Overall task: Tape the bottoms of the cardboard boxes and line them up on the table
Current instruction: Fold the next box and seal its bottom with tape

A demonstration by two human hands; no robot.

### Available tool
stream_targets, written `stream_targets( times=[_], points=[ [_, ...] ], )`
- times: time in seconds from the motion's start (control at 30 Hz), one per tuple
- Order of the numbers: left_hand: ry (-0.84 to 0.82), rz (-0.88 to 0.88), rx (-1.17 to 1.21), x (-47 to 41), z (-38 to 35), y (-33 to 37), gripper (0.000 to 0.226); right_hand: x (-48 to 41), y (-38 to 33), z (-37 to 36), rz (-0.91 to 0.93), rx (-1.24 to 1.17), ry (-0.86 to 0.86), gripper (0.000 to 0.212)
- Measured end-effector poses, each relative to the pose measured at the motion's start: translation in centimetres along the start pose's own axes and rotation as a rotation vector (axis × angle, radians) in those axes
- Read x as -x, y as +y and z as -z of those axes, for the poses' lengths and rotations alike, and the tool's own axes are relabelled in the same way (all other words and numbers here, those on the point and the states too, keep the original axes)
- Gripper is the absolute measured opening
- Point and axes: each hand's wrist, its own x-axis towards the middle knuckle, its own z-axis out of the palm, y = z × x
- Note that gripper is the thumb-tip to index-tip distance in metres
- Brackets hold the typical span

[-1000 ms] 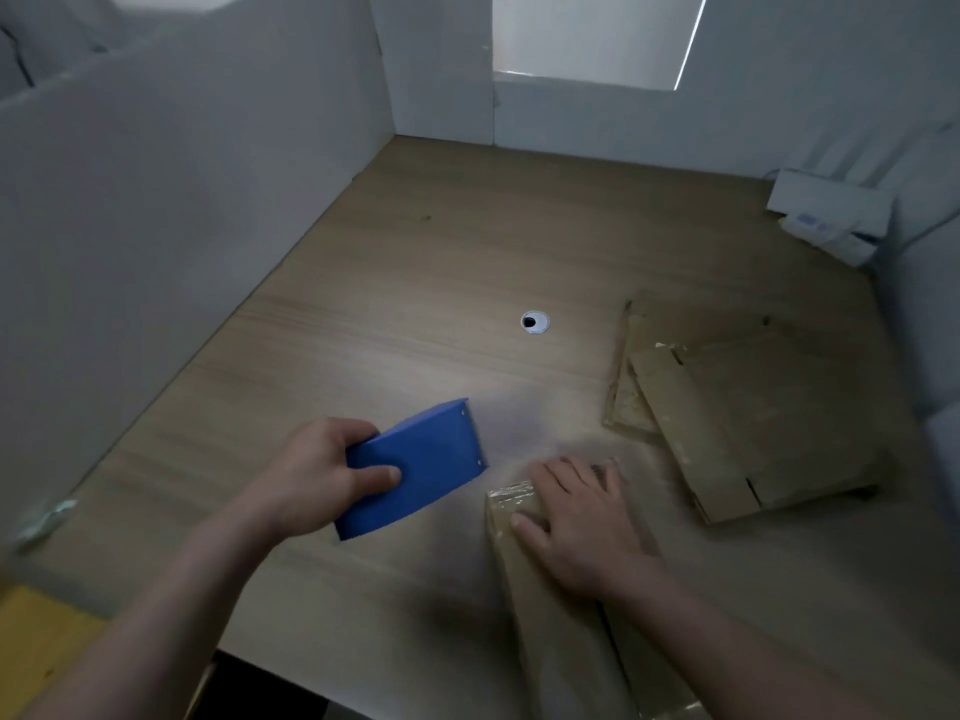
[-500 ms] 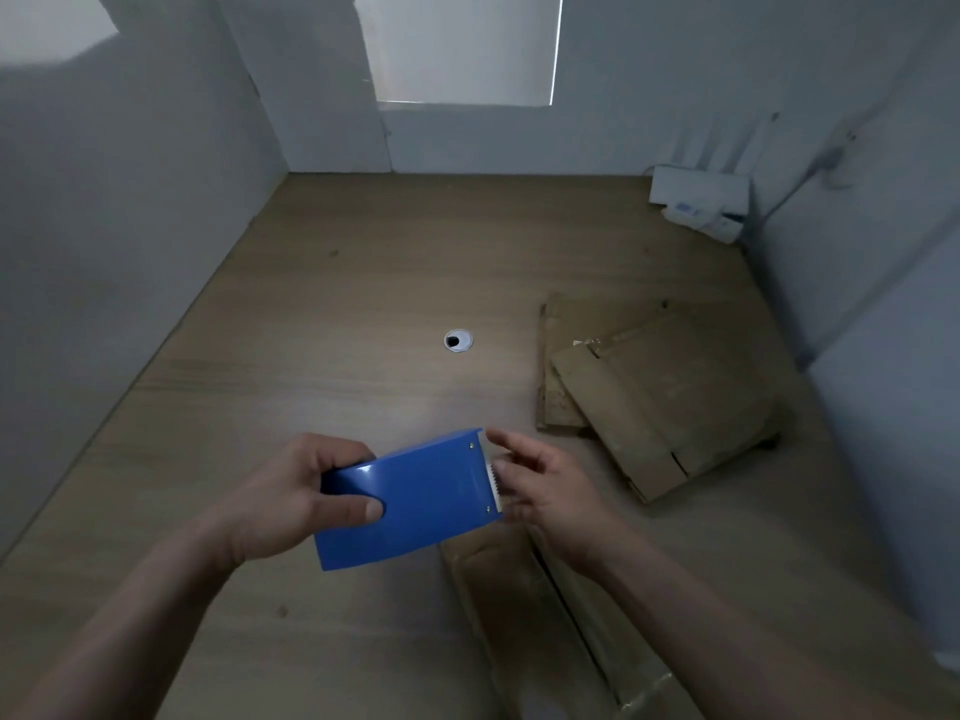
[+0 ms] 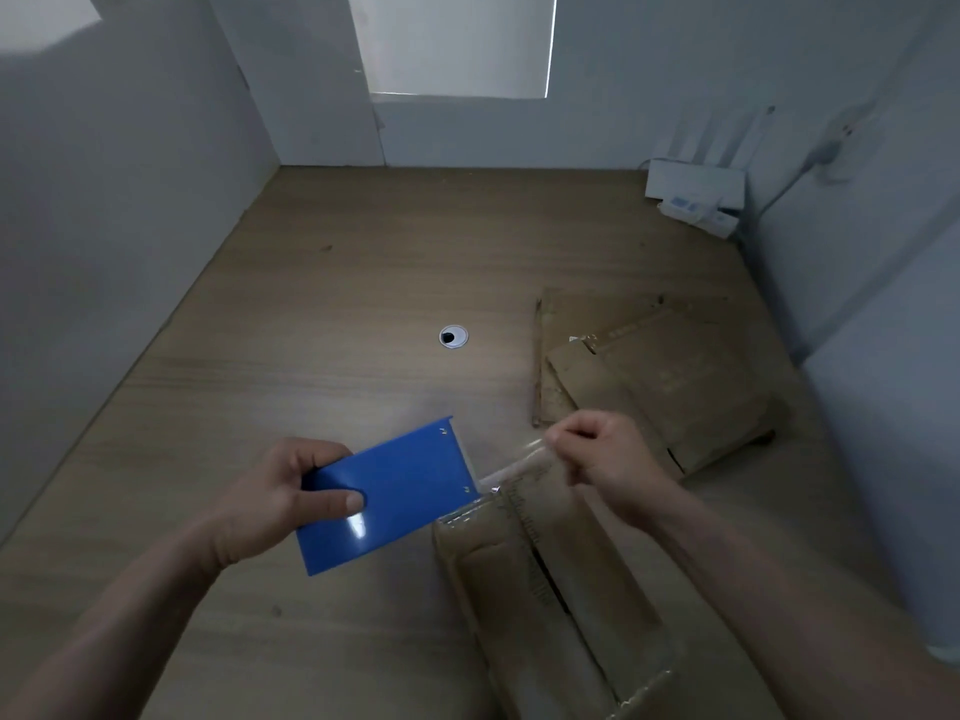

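My left hand (image 3: 283, 504) grips a blue tape dispenser (image 3: 395, 501) above the wooden table (image 3: 337, 283). A strip of clear tape (image 3: 511, 470) runs from the dispenser's right end to my right hand (image 3: 605, 457), which pinches its free end. Right below the tape stands a cardboard box (image 3: 550, 605) with its bottom flaps facing up and a dark seam between them. Further right on the table lies a stack of flattened cardboard boxes (image 3: 654, 376).
White partition walls close in the table at the left, back and right. A round cable grommet (image 3: 453, 336) sits mid-table. A white power strip and device (image 3: 696, 197) with a cable lie in the far right corner.
My right hand left the box top, reached the dispenser's edge and has drawn a strip of tape out to the right. The view has shifted rightward.
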Motion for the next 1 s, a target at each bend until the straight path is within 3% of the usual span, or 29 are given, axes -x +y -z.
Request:
stream_targets(
  times=[0.07, 0.2, 0.37, 0.5, 1.0],
  points=[
    [0.006, 0.053, 0.028, 0.3, 0.4, -0.3, 0.056, -1.3, 0.2, 1.2, -0.051, 0.033, 0.021, 0.011],
    [0.032, 0.186, -0.008, -0.3, -0.5, -1.4, 0.035, -3.5, 2.2, -0.2, -0.152, 0.097, 0.056, 0.021],
    [0.079, 0.295, -0.041, -0.9, -1.5, -2.4, 0.041, -5.1, 3.7, -1.0, -0.158, 0.180, 0.148, 0.027],
    [0.079, 0.304, -0.049, -1.3, -1.7, -1.9, 0.032, -4.9, 3.5, -0.5, -0.187, 0.140, 0.180, 0.020],
    [0.097, 0.356, -0.135, -1.6, -1.4, -2.6, 0.033, -5.8, 5.0, -0.3, -0.238, 0.168, 0.199, 0.022]
  ],
)
